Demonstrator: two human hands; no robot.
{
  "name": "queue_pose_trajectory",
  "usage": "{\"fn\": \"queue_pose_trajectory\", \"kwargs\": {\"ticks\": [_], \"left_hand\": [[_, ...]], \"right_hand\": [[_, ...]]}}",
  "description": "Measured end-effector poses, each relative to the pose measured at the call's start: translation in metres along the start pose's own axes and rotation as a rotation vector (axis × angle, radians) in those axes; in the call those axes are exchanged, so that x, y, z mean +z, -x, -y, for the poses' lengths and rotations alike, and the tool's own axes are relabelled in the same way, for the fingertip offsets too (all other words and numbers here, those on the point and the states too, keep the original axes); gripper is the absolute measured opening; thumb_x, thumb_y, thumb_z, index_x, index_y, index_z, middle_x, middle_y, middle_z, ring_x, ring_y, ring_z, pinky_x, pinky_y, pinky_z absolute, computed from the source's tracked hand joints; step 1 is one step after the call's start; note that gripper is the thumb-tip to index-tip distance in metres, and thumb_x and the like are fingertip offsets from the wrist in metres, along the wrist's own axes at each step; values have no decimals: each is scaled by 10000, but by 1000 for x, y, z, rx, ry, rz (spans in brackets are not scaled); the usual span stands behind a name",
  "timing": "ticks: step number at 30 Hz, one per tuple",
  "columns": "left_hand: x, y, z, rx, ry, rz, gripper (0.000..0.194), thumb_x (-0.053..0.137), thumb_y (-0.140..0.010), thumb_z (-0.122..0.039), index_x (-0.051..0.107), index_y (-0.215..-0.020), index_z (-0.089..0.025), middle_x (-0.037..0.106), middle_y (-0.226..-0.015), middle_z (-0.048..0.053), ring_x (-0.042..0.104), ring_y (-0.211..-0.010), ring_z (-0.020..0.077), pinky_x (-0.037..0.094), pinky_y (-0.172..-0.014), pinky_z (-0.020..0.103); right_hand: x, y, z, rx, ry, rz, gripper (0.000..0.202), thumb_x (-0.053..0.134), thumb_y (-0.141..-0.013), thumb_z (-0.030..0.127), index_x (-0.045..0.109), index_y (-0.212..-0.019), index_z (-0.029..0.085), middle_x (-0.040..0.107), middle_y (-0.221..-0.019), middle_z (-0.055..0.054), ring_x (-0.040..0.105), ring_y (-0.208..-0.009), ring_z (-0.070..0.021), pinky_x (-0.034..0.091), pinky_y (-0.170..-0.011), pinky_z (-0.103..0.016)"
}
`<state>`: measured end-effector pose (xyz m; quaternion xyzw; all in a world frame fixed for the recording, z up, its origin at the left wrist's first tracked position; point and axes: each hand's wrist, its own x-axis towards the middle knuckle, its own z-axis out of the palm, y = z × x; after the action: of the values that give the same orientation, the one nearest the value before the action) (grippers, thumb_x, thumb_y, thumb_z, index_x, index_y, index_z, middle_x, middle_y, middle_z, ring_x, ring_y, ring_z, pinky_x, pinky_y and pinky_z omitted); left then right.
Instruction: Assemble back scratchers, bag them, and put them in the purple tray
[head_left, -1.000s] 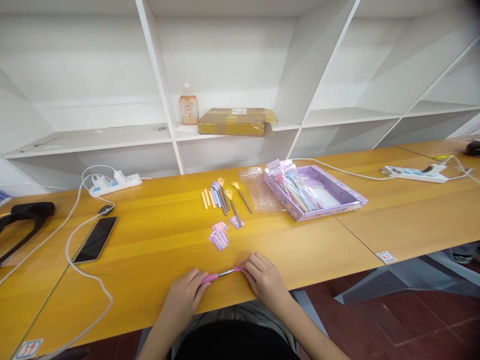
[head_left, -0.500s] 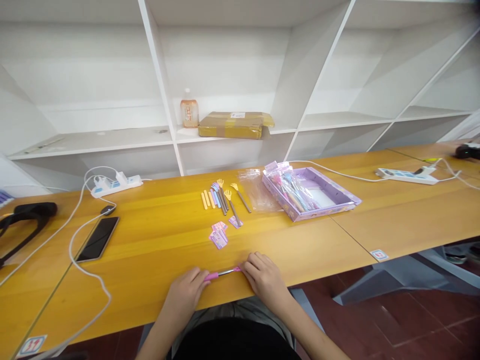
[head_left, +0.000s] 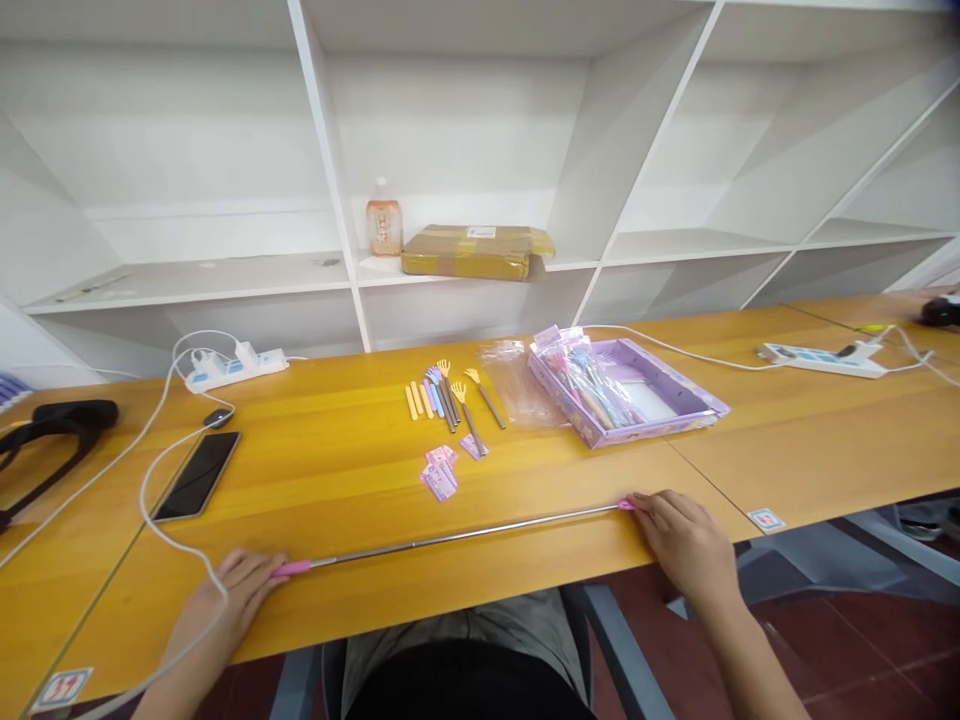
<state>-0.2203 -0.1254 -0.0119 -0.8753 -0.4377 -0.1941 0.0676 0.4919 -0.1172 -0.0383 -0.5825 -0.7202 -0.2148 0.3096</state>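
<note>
Your left hand (head_left: 238, 592) closes on the handle and your right hand (head_left: 679, 540) pinches the head of the pink telescopic stick (head_left: 480, 532), drawn out at 6 o'clock near you; pull straight along the shaft, as bending could kink it.

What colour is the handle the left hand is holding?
Pink: the handle in the left hand shows best in the head view.

My left fingers (head_left: 251, 578) hide the pink grip's (head_left: 292, 568) outer end; beyond my right hand (head_left: 686, 545), a black object (head_left: 941, 311) is cut off.
</note>
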Motion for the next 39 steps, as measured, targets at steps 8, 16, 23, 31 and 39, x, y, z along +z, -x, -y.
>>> {"fn": "queue_pose_trajectory", "kwargs": {"ticks": [8, 16, 23, 31, 39], "left_hand": [[12, -14, -20, -323, 111, -62, 473, 495, -1031, -653, 774, -1089, -275, 806, -1036, 52, 763, -949, 265, 638, -885, 393], [5, -20, -25, -306, 31, -63, 471, 435, -1072, -607, 752, -1070, -258, 786, -990, 37, 752, -926, 243, 615, -852, 359], [-3, -15, -28, -96, -82, -51, 511, 333, -1114, -504, 788, -1108, -271, 809, -1059, 51, 745, -958, 239, 610, -894, 346], [-34, -22, -24, -198, 1, 31, 480, 374, -1095, -524, 795, -1095, -294, 782, -945, 49, 725, -851, 229, 618, -815, 339], [0, -89, -120, -59, 123, -34, 432, 372, -1142, -438, 758, -1122, -246, 780, -947, 44, 743, -809, 177, 568, -731, 274]], "right_hand": [[19, 16, 4, 242, -177, -116, 139, 679, -1012, 336, 732, -947, 225, 744, -958, -83, 737, -876, -256, 608, -783, -400], [24, 20, 0, 363, -305, -171, 178, 726, -981, 371, 757, -921, 207, 741, -963, -78, 742, -855, -234, 620, -772, -378], [13, 15, -2, 224, -196, -99, 144, 664, -1028, 329, 740, -974, 218, 736, -956, -70, 691, -857, -231, 567, -759, -369], [-13, -13, -3, 94, -93, -28, 163, 629, -1060, 314, 728, -964, 226, 730, -893, -53, 682, -822, -212, 511, -731, -336], [-1, -48, 93, -156, -449, 85, 76, 651, -1035, 212, 721, -1018, 237, 732, -914, -80, 648, -813, -218, 508, -716, -356]]}}
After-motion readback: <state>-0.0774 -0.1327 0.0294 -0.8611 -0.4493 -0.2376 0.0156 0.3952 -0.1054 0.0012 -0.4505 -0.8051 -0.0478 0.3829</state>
